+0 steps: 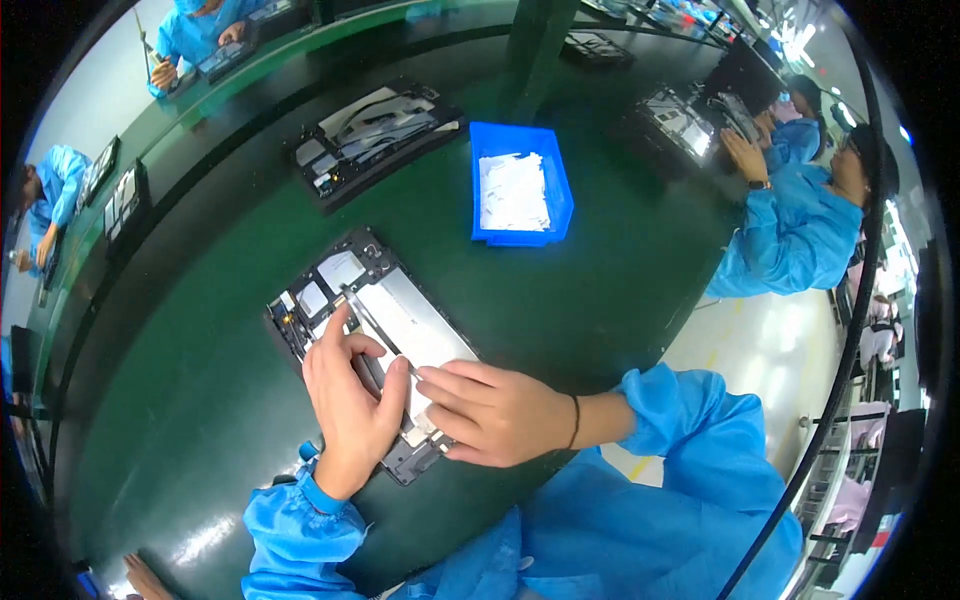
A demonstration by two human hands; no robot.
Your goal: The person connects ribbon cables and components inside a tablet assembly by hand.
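Observation:
An opened tablet [408, 318] lies tilted on the green table in front of me, its pale battery plates, black frame and small boards exposed. My left hand [345, 395] rests over its left side. The index finger reaches up to a dark flat cable [370, 325] along the middle, and the thumb is spread apart from it. From the right, my right hand [497, 412] lies over the tablet's lower part, fingers stretched out and fingertips close to my left thumb. No object shows in either hand. The parts under my palms and fingers are hidden.
Beyond the tablet stands a blue bin [556, 238] holding white paper-like pieces. Another opened device [375, 140] lies at the back left, with more at the far left and right. A co-worker in a blue gown [795, 235] works at the right; others sit across the table.

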